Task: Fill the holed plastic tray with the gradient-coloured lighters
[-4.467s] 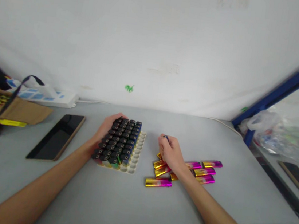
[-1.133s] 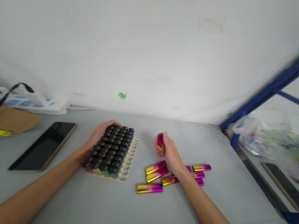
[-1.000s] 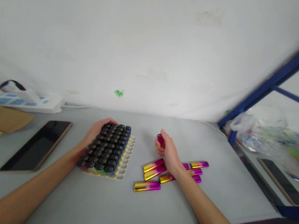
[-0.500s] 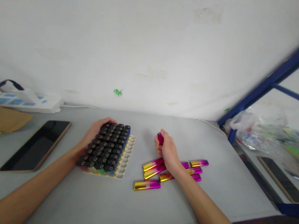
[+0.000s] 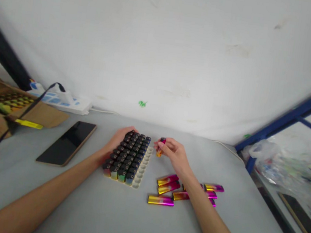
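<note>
A pale tray (image 5: 139, 175) of round sockets holds packed rows of upright lighters (image 5: 129, 155) with black tops; its right-hand column of sockets is bare. My left hand (image 5: 120, 139) curls around the far left side of the block, its fingers partly hidden behind the lighters. Just right of the tray, my right hand (image 5: 176, 153) pinches one purple-and-gold lighter (image 5: 161, 147), nearly upright above the table. Several loose lighters of the same colours (image 5: 161, 200) lie flat below my right hand, some partly covered by my forearm.
A dark phone (image 5: 67, 143) lies left of the tray. Behind it are an opened cardboard box (image 5: 49, 116) with a black strap and a white power strip (image 5: 79, 105). A blue metal frame (image 5: 284, 112) and plastic bags (image 5: 281, 163) stand at the right.
My right hand has turned the lighter so that its length shows and brought it closer to the tray. The left hand stays at the tray. The camera view has shifted left.
</note>
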`<action>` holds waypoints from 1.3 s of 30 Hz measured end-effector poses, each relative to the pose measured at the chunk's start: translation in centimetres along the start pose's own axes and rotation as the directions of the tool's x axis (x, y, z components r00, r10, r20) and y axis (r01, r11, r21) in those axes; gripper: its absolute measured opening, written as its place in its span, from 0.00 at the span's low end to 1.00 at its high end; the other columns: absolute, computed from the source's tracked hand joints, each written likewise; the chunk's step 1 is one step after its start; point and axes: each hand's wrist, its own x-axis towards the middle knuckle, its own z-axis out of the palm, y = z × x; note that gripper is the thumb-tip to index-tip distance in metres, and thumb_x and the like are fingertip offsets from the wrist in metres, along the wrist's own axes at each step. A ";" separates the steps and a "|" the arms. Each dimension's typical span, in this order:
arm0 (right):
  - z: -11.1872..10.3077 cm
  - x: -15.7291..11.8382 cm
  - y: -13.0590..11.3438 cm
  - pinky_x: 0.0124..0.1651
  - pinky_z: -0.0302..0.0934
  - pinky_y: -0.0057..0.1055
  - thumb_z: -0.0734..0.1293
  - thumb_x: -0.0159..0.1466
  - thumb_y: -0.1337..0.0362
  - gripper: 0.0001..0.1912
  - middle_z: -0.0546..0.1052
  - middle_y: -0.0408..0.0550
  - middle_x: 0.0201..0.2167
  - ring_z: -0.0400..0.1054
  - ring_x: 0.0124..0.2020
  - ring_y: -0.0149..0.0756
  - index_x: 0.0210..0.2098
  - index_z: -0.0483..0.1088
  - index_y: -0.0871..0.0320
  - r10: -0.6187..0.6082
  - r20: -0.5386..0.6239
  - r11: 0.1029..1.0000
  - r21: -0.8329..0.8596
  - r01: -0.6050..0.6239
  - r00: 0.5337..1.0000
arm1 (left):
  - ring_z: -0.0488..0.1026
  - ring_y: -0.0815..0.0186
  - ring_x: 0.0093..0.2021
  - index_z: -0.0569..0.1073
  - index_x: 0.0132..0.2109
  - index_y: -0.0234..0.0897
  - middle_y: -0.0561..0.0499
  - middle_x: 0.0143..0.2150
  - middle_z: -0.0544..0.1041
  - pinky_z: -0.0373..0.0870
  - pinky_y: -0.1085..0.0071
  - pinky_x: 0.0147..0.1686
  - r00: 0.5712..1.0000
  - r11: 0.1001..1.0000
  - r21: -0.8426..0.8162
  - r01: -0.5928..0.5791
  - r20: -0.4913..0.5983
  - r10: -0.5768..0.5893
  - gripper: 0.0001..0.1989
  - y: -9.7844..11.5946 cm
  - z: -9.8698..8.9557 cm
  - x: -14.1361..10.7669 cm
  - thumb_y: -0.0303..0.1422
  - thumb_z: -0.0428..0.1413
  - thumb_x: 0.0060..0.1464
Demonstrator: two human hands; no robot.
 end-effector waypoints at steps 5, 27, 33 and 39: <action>1.8 2.3 1.6 0.50 0.70 0.36 0.73 0.61 0.48 0.19 0.83 0.49 0.39 0.77 0.42 0.38 0.40 0.71 0.55 -0.089 0.018 0.995 -0.048 0.090 0.996 | 0.74 0.56 0.36 0.76 0.30 0.38 0.50 0.28 0.78 0.70 0.63 0.44 0.997 0.997 -0.017 -0.077 -0.013 0.077 0.16 -0.1 -0.1 0.1 0.47 0.55 0.49; -6.7 -3.7 -2.0 0.53 0.66 0.44 0.74 0.64 0.56 0.14 0.80 0.50 0.44 0.73 0.44 0.44 0.48 0.78 0.51 -0.004 0.245 0.676 -0.714 0.183 0.969 | 0.72 0.58 0.33 0.75 0.28 0.42 0.53 0.26 0.75 0.69 0.65 0.39 1.000 0.999 -0.051 -0.010 0.018 0.011 0.13 -0.4 -0.1 0.2 0.45 0.55 0.52; -8.3 -6.5 -2.3 0.55 0.64 0.40 0.73 0.65 0.55 0.10 0.75 0.50 0.45 0.70 0.47 0.43 0.43 0.80 0.51 0.169 0.350 0.652 -0.740 0.162 0.921 | 0.71 0.61 0.33 0.75 0.29 0.40 0.54 0.27 0.75 0.68 0.66 0.41 0.999 0.996 -0.079 -0.037 -0.002 0.037 0.14 -0.2 0.1 0.4 0.46 0.55 0.49; -7.2 -4.5 -1.9 0.50 0.64 0.38 0.71 0.67 0.54 0.11 0.78 0.48 0.39 0.71 0.43 0.42 0.39 0.76 0.55 0.066 0.346 0.685 -0.698 0.209 0.936 | 0.70 0.60 0.33 0.73 0.29 0.39 0.53 0.27 0.74 0.67 0.66 0.40 0.999 0.998 -0.043 -0.043 0.006 0.044 0.13 0.1 0.2 0.2 0.44 0.55 0.49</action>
